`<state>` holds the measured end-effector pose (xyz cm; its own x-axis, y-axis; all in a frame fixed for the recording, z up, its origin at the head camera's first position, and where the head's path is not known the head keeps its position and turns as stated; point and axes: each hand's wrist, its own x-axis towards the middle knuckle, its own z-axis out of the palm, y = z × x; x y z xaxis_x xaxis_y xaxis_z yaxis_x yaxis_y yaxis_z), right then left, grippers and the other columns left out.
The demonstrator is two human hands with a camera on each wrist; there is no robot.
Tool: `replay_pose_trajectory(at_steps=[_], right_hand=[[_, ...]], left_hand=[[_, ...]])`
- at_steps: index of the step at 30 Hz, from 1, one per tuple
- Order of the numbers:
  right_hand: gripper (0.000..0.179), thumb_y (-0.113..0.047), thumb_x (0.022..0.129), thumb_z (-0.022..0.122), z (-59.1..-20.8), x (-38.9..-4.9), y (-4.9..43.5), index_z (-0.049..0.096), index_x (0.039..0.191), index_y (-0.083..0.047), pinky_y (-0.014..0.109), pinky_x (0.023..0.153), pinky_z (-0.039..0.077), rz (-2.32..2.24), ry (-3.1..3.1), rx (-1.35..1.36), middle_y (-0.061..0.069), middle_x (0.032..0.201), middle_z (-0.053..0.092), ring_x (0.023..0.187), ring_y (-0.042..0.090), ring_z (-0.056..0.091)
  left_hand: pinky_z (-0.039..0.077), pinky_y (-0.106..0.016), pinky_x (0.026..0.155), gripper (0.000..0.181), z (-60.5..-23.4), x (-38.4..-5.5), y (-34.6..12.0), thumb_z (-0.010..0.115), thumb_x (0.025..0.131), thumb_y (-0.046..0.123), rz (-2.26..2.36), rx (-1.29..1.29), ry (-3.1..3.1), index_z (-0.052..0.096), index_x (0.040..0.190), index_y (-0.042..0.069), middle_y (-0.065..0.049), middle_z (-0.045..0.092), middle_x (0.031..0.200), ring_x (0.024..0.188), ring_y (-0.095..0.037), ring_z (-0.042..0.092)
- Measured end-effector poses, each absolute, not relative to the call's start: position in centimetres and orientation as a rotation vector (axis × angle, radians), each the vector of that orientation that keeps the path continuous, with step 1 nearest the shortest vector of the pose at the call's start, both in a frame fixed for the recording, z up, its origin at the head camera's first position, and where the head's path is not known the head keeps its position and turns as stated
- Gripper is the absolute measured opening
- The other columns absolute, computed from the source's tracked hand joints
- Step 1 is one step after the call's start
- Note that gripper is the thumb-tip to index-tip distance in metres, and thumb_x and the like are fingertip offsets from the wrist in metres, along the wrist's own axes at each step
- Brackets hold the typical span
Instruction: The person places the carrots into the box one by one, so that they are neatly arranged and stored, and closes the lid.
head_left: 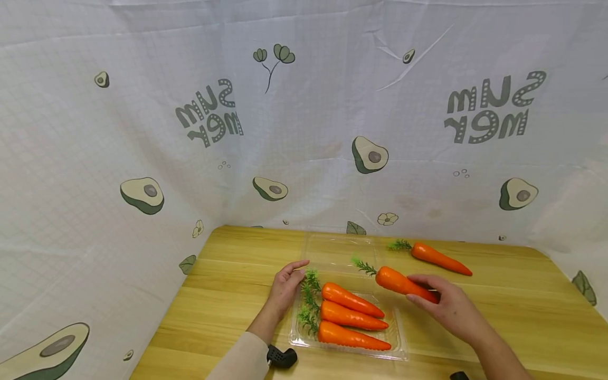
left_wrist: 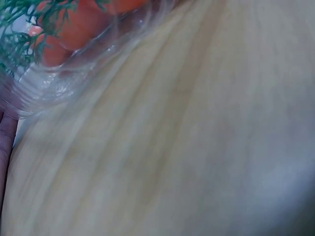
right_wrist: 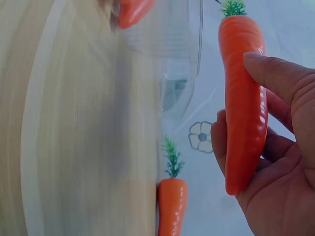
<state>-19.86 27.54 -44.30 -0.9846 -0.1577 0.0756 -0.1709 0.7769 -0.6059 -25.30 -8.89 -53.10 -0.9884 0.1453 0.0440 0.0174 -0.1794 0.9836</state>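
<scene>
Currently, the held carrot, presumably light, stiff and slick, is gripped, suitably clear of its leaves, around the tapered half by the right hand at the tray's two o'clock, while the left hand, loosely extended, is positioned at ten o'clock with nothing visibly grasped.

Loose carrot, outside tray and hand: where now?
In the head view, the loose carrot lies toward the table's far right, beyond the right hand and right of the clear lid.

Avocado-print curtain behind wooden table
</scene>
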Motion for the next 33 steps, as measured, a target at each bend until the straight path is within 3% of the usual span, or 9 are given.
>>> replay_pose_trajectory(at_steps=[5, 14, 26, 33], right_hand=[[0.047, -0.043, 0.088, 0.078, -44.1, -19.2, 26.5, 0.07, 0.127, -0.017, 0.023, 0.078, 0.054, 1.013, -2.929, 0.317, 0.004, 0.123, 0.07, 0.095, 0.007, 0.059], [0.039, -0.03, 0.087, 0.08, -44.2, -18.5, 24.5, 0.071, 0.124, -0.02, 0.021, 0.077, 0.056, 1.124, -2.893, 0.5, -0.003, 0.114, 0.071, 0.092, -0.001, 0.06], [0.037, -0.033, 0.088, 0.079, -44.7, -17.7, 22.1, 0.071, 0.122, -0.021, 0.02, 0.08, 0.056, 1.162, -2.738, 0.829, -0.006, 0.113, 0.071, 0.098, -0.003, 0.061], [0.039, -0.044, 0.091, 0.074, -44.6, -17.6, 20.7, 0.069, 0.125, -0.026, 0.023, 0.085, 0.057, 1.213, -2.864, 0.865, -0.004, 0.121, 0.07, 0.103, 0.002, 0.062]], left_hand=[[0.043, -0.019, 0.071, 0.041, -53.2, -25.3, -8.9, 0.054, 0.104, 0.014, 2.332, 0.174, 1.968, 0.056, 0.14, -0.005, 0.012, 0.049, 0.073, 0.075, -0.003, 0.047], [0.041, -0.018, 0.069, 0.041, -53.3, -25.3, -8.9, 0.054, 0.104, 0.014, 2.343, 0.185, 1.957, 0.056, 0.139, -0.006, 0.013, 0.044, 0.067, 0.072, -0.003, 0.045], [0.042, -0.018, 0.07, 0.042, -53.0, -25.4, -8.8, 0.054, 0.103, 0.014, 2.344, 0.184, 1.971, 0.055, 0.14, -0.008, 0.013, 0.047, 0.069, 0.073, -0.002, 0.047], [0.034, -0.017, 0.057, 0.042, -52.8, -25.2, -8.8, 0.054, 0.104, 0.013, 2.351, 0.179, 1.938, 0.055, 0.14, -0.007, 0.013, 0.042, 0.064, 0.057, -0.002, 0.036]])
